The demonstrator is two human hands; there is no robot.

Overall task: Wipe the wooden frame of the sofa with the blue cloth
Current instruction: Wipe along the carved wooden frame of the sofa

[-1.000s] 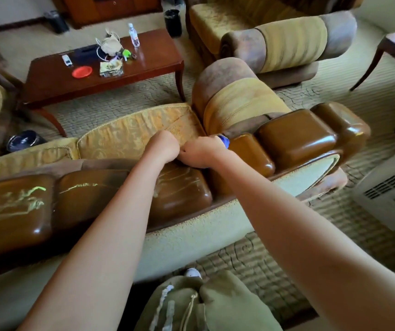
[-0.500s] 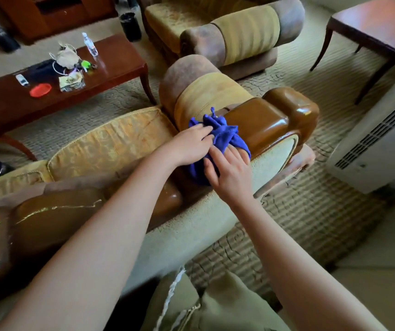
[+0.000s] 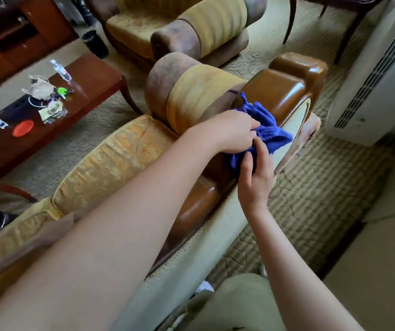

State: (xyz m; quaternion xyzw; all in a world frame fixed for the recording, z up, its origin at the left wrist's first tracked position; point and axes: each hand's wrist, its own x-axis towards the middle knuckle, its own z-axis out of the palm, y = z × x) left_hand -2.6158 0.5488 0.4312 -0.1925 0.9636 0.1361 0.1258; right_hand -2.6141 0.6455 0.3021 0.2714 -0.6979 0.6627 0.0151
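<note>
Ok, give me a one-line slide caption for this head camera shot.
Both hands, left and right, bunch the blue cloth against the glossy wooden frame at the sofa's end.

I see a vivid blue cloth [image 3: 266, 130] against the glossy caramel-brown wooden frame [image 3: 280, 96]. The seat cushion [image 3: 110, 168] is gold with a faded damask pattern, the carpet [image 3: 315, 192] beige with ribbed stripes, the coffee table [image 3: 89, 91] reddish brown, carrying a red disc [image 3: 22, 128].

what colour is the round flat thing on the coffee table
Red-orange: the round flat thing lies near the left end of the dark wooden coffee table, seen in the head view.
</note>
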